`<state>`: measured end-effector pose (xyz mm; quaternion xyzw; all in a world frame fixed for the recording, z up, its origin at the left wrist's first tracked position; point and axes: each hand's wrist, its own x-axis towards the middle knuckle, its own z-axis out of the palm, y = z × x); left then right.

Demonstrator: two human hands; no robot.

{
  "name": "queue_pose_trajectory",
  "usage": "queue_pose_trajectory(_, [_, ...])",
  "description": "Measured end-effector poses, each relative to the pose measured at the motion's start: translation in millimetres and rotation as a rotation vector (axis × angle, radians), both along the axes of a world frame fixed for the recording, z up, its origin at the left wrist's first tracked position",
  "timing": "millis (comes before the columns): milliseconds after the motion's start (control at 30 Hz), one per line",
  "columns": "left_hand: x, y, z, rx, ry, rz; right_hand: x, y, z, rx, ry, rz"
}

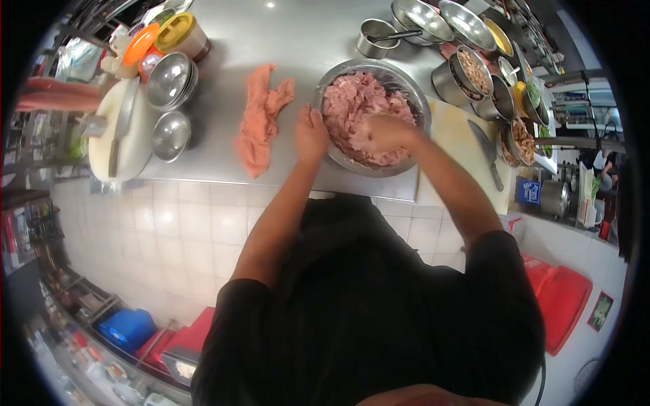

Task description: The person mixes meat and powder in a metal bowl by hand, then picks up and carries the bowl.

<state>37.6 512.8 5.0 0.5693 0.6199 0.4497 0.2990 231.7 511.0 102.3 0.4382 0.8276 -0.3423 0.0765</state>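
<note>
A wide metal mixing bowl full of raw sliced pink meat stands on the steel table in front of me. My left hand grips the bowl's left rim with its fingers closed. Into the right part of the meat reaches my right hand; its fingers are sunk in the slices and hidden. Left of the bowl, a crumpled orange-pink cloth lies on the table, apart from my left hand.
At left, a cleaver lies on a round white cutting board, beside stacked metal bowls. On the right, a knife rests on a yellowish board. Several pots, including a saucepan, crowd the back right.
</note>
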Motion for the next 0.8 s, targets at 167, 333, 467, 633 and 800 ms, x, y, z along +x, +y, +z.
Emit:
queue_pose_trajectory(167, [2,1,5,-0.024,-0.134,-0.012,56,60,22,-0.043,0.232,-0.351])
queue_pose_trajectory(333, [2,6,-10,0.056,-0.13,-0.008,25,144,-65,-0.112,0.345,-0.191])
queue_pose_trajectory(467, [1,3,-3,-0.116,-0.269,-0.015,-46,114,-69,-0.231,-0.12,0.14])
queue_pose_trajectory(633, [1,-3,0,0.066,-0.135,0.004,-27,-2,-4,0.602,-0.134,0.215])
queue_pose_trajectory(800, [3,-6,11,0.024,-0.152,-0.008,0,-18,-34,0.135,-0.518,-0.196])
